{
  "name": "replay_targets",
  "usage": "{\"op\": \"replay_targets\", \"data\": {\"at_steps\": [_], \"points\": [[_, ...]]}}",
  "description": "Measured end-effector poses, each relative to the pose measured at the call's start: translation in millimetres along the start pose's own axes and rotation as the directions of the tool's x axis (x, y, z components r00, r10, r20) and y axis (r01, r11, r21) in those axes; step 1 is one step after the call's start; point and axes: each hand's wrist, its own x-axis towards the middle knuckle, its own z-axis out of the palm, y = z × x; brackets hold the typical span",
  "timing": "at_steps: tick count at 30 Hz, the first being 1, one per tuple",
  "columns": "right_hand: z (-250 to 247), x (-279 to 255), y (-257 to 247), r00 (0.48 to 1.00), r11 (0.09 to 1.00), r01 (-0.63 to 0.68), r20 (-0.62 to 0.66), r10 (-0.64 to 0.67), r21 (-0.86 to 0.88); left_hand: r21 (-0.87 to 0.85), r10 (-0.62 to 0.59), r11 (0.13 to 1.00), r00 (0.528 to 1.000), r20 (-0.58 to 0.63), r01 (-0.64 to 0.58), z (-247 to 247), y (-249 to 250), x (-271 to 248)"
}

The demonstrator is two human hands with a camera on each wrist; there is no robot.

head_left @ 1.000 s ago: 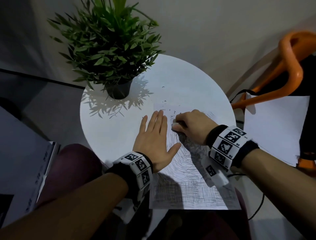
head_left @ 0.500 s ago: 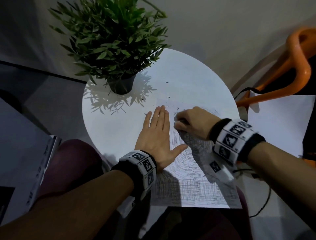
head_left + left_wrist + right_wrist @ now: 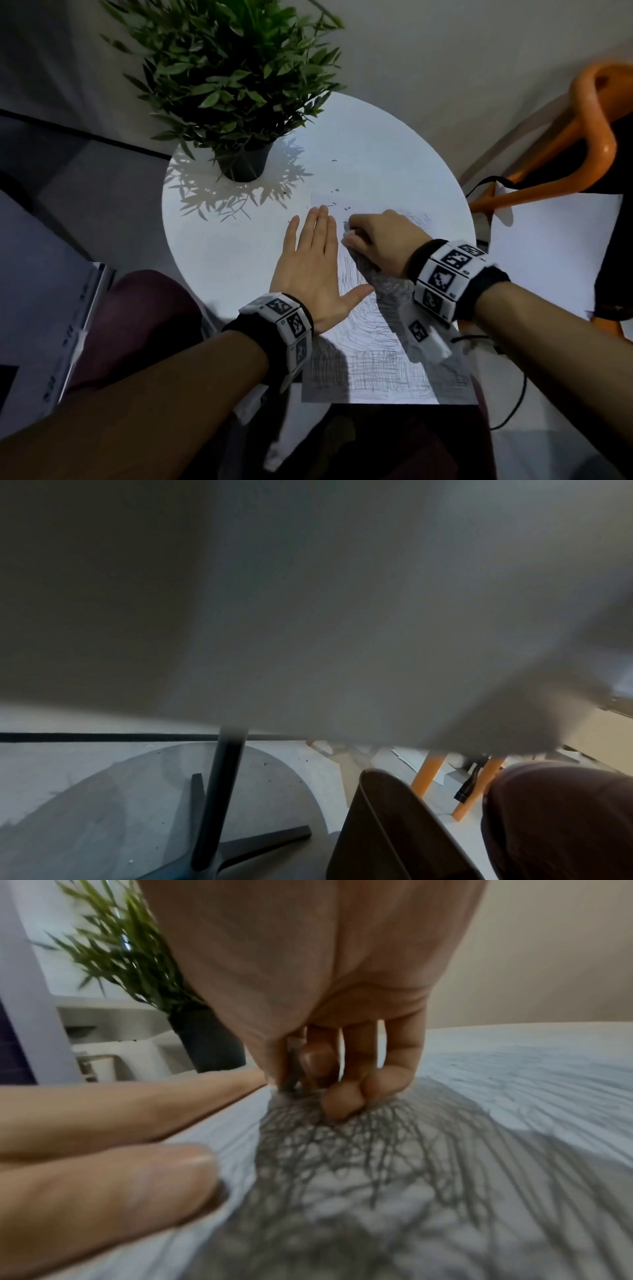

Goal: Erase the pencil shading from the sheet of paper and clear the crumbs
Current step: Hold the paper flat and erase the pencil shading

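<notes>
Right grip [image 3: 375,240] clenched on an eraser [image 3: 346,236], pressed to the sheet [image 3: 383,370] at its far end, mid-desk [image 3: 239,246]. Left grip [image 3: 313,270] released, flat on the sheet's left edge, just beside. Crumbs [image 3: 334,202] lie beyond the fingertips.

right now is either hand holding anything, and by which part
The right hand pinches a small white eraser between thumb and fingertips; only its end shows. The left hand presses flat on the pencil-shaded white paper sheet, gripping nothing.

Home corner: potted plant [image 3: 222,78], round table [image 3: 376,164].
</notes>
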Motion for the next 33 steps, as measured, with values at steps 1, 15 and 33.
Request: {"op": "replay_targets", "data": {"at_steps": [1, 15, 33], "points": [[-1.6, 4.0, -0.6, 0.998, 1.0, -0.027, -0.048, 0.026, -0.008, -0.003, 0.001, 1.0, 1.0, -0.001, -0.001, 0.2, 0.4, -0.5], [0.1, -0.2, -3.3, 0.999, 0.999, -0.012, 0.052, 0.009, 0.043, 0.003, -0.023, 1.0, 1.0, -0.004, 0.023, 0.3, 1.7, -1.6], [-2.7, 19.5, -2.5, 0.996, 0.995, -0.07, -0.045, 0.073, 0.067, 0.02, -0.023, 1.0, 1.0, -0.005, 0.023, 1.6, 1.7, -1.3]]}}
